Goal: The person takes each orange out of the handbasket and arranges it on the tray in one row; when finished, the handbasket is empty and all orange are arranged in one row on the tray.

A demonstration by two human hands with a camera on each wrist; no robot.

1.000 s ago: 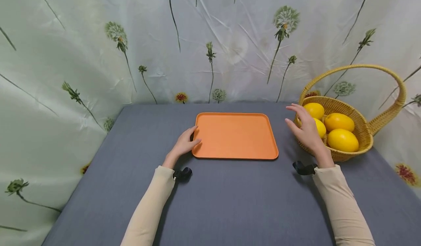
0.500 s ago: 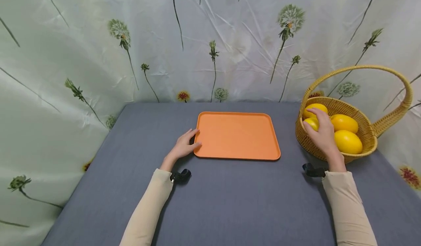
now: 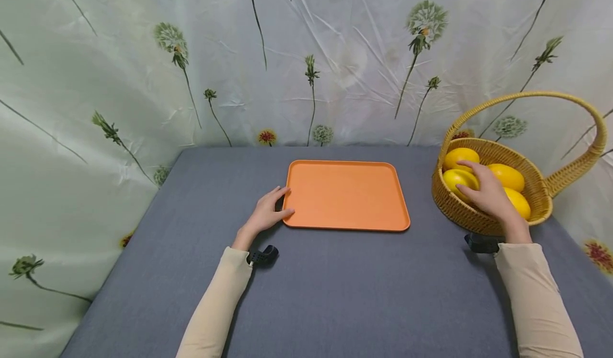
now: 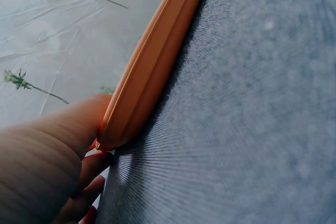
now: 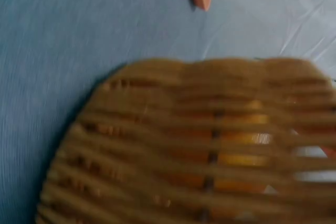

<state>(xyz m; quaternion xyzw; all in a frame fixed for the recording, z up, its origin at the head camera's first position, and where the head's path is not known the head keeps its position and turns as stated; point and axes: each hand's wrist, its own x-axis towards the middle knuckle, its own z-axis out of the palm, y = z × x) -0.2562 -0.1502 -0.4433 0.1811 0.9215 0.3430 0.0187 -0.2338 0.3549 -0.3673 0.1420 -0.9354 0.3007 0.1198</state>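
An orange rectangular tray (image 3: 349,196) lies flat on the grey cloth. My left hand (image 3: 265,211) holds its left edge, the thumb over the rim; the left wrist view shows the other fingers low beside the tray's corner. At the right, a wicker basket (image 3: 447,201) holds several yellow lemons. My right hand (image 3: 488,190) reaches over the basket, its thumb and index finger spread about the front-left lemon (image 3: 457,180), which sits in the basket. In the right wrist view the basket wall (image 5: 157,156) hides the fingers.
The basket's tall arched handle (image 3: 531,94) rises beyond the right hand and leans to the right. Other lemons, including the back-left lemon (image 3: 460,157) and the back-right lemon (image 3: 510,177), lie close around. A flowered curtain (image 3: 268,44) hangs behind the table.
My right hand has moved rightward from the basket's left side to over the lemons, its thumb now at the front-left one. The left hand stays at the tray's edge.
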